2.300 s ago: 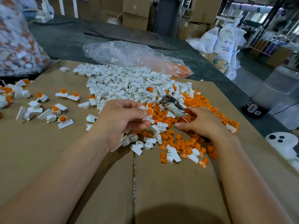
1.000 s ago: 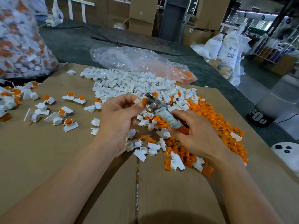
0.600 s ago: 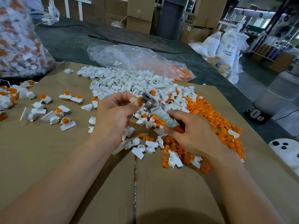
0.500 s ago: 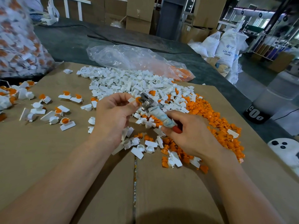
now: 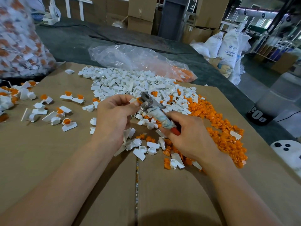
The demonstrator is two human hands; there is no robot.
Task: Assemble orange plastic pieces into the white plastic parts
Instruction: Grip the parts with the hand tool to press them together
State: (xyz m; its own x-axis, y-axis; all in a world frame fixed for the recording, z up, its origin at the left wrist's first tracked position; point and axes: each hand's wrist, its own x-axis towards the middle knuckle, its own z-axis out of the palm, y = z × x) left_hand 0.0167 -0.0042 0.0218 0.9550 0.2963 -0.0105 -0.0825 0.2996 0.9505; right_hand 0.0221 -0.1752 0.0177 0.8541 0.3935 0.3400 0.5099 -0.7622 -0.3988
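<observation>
Cardboard (image 5: 48,160) is laid flat under both hands. A white part (image 5: 132,100) with an orange piece (image 5: 138,100) at its end is pinched between the thumb and forefinger of the left hand (image 5: 114,116) and is held raised above the sheet. The metal head of a tool (image 5: 153,108) is held against that orange piece, and its cloth-wrapped handle is gripped in the curled fingers of the right hand (image 5: 190,137). 2 heaps are seen behind the hands: loose white parts (image 5: 127,82), touched on the right by loose orange pieces (image 5: 219,121). Several joined pairs (image 5: 66,123) are scattered on the left. A clear bag (image 5: 130,59) is laid beyond the cardboard, and a full bag (image 5: 16,43) is stood at the far left.
</observation>
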